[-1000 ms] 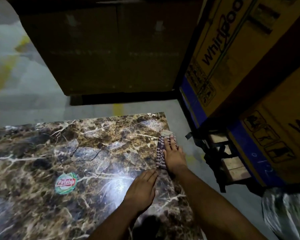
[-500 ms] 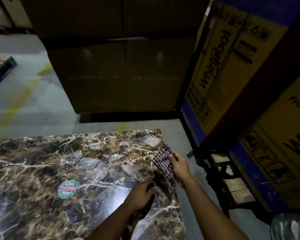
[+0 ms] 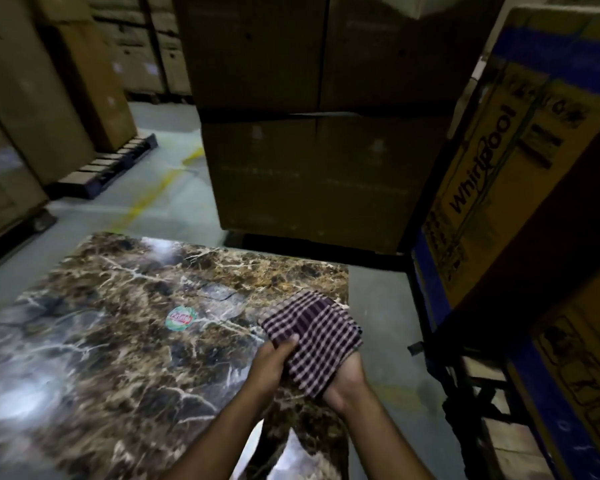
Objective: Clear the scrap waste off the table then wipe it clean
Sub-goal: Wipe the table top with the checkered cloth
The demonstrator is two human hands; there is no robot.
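Note:
A dark checked cloth [image 3: 314,332] is held folded above the right edge of the brown marble-patterned table [image 3: 125,341]. My left hand [image 3: 272,363] pinches its near left side, thumb on top. Under the cloth's right side is my right hand [image 3: 347,381], which holds it from below with the fingers hidden by the fabric. A round green and red sticker [image 3: 181,318] sits on the table top, left of the cloth. I see no scrap on the visible table surface.
Stacked brown cartons [image 3: 312,150] stand on the floor just beyond the table. Yellow and blue Whirlpool boxes [image 3: 499,174] on a dark rack crowd the right side. More cartons on pallets [image 3: 42,98] line the left, with grey floor [image 3: 146,188] between.
The cloth was pressed flat on the table's right edge under my right hand; both hands have since lifted it off the surface and hold it spread between them. The view has tilted up.

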